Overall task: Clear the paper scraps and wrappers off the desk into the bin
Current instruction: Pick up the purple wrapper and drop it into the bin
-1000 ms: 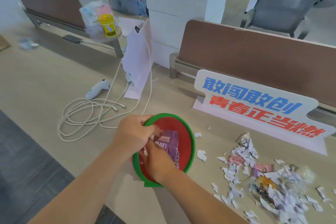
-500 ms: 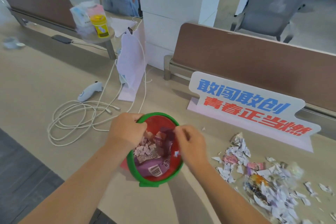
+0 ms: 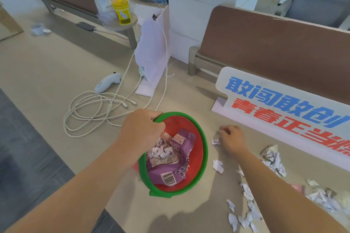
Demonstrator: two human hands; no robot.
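Bin point(image 3: 205, 149), red with a green rim, is gripped at its far rim by the left hand point(image 3: 141, 130). Over the desk point(image 3: 47, 73) just right of it, a small paper scrap point(image 3: 216, 141) is pinched by the right hand point(image 3: 232, 139); more scraps point(image 3: 246, 193) lie nearby.

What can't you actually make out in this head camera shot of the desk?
- Bin: its bottom is covered by the purple wrapper and scraps.
- Right hand: curled fingers hide whether it holds a scrap.
- Scrap pile: cut off by the right edge, blurred.
- Sign: its last characters run out of frame.
- Left hand: grips the bin's rim and hides it there.
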